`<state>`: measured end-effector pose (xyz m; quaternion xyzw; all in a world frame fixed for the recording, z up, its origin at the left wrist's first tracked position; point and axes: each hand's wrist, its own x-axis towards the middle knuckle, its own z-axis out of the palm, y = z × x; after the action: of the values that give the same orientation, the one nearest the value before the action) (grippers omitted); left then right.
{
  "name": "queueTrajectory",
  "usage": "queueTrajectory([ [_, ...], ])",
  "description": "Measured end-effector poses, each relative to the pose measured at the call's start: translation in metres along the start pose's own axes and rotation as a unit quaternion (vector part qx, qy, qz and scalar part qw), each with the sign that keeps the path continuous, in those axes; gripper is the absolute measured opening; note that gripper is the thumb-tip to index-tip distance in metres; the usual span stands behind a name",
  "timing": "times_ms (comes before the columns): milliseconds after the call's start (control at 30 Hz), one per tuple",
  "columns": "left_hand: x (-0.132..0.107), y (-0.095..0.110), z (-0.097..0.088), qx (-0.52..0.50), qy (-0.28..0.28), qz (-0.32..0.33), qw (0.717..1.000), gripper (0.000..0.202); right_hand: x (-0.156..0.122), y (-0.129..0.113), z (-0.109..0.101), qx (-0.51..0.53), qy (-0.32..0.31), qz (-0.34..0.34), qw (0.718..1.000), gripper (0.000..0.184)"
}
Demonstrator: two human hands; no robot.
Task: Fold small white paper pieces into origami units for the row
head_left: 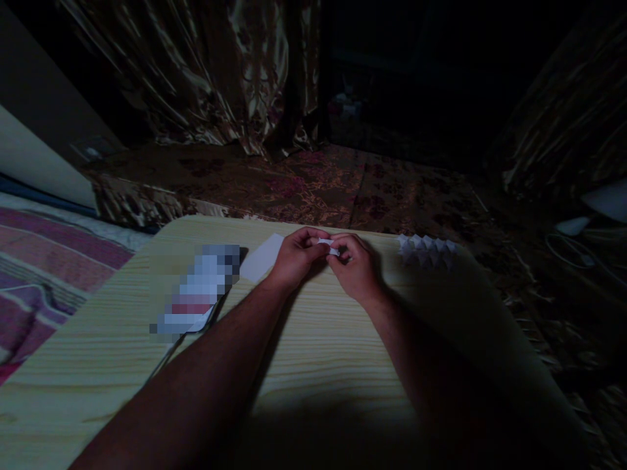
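Near the far edge of the wooden table (313,339), my left hand (294,260) and my right hand (358,266) meet around a small piece of folded white paper (328,246). Fingertips and thumbs of both hands pinch it from either side, covering much of it. Just left of my left hand lies a flat white paper sheet (261,258), partly behind that hand. To the right of my right hand stand several pointed folded paper shapes (426,252), grouped in rows.
At the table's left lies a phone-like device (200,321), mostly pixelated, with a cable (161,361) running toward me. A striped bedcover (44,261) is beyond the left edge. Behind the table are a patterned cloth-covered ledge (294,183) and a shiny curtain (235,72). The right side is dark.
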<state>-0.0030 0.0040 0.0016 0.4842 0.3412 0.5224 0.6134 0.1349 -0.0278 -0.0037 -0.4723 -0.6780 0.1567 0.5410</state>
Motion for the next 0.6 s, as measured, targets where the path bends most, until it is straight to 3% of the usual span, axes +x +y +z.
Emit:
queueTrajectory([
  [333, -0.001, 0.001, 0.000, -0.013, -0.012, 0.020, 1.000, 0.033, 0.001, 0.011, 0.005, 0.064, 0.040, 0.097, 0.992, 0.014],
  [600, -0.001, -0.001, 0.001, 0.020, 0.005, 0.018, 1.000, 0.028, 0.001, 0.007, 0.004, 0.035, 0.038, 0.095, 0.994, 0.015],
])
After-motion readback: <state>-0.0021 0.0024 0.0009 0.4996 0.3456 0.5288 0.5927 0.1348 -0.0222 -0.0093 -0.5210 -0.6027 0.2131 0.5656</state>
